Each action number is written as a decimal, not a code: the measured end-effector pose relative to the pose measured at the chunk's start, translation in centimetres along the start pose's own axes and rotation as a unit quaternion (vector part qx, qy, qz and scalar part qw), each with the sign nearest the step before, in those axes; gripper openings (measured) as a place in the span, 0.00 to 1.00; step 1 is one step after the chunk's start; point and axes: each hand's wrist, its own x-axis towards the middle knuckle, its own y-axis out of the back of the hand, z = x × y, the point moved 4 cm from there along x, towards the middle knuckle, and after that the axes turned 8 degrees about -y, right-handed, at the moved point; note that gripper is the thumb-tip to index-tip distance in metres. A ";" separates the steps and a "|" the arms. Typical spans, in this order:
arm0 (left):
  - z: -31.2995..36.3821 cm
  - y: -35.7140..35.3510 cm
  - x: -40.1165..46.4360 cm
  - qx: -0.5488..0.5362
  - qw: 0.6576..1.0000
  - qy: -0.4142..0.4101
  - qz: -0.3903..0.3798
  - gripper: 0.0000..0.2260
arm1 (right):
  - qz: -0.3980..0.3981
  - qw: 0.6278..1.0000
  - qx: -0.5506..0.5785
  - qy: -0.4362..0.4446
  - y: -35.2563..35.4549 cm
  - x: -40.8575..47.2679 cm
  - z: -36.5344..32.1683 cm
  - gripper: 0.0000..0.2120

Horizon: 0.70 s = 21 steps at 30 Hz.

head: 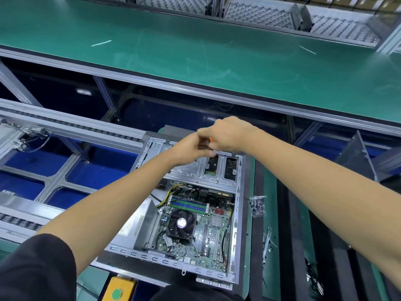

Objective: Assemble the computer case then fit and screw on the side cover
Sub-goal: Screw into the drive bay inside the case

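Note:
An open computer case [238, 213] lies flat in front of me, its motherboard [195, 231], black CPU fan [181, 223] and silver drive cage [199, 172] showing. Both my hands meet above the far end of the case. My right hand [230, 133] grips something with an orange tip, mostly hidden by its curled fingers. My left hand [188, 148] has its fingers curled against the right hand; what it holds is hidden. A dark side panel [355, 155] leans at the right.
A small clear bag of screws [257, 206] lies right of the case on the green mat. Loose cable ties [268, 242] lie further right. A yellow box with a green button [118, 288] sits at the near edge. A green conveyor belt [195, 51] runs beyond.

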 end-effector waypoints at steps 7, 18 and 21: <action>0.1 -0.8 0.8 0.106 0.989 0.062 0.081 0.12 | 0.033 0.997 -0.056 -0.040 -0.4 0.2 0.0 0.09; 0.6 0.3 0.1 0.041 0.994 -0.015 0.099 0.23 | 0.020 0.999 -0.021 -0.021 0.2 0.2 0.3 0.10; 0.3 0.1 -0.1 0.113 0.985 -0.001 0.130 0.20 | 0.028 0.997 -0.054 -0.051 0.0 -0.1 0.5 0.13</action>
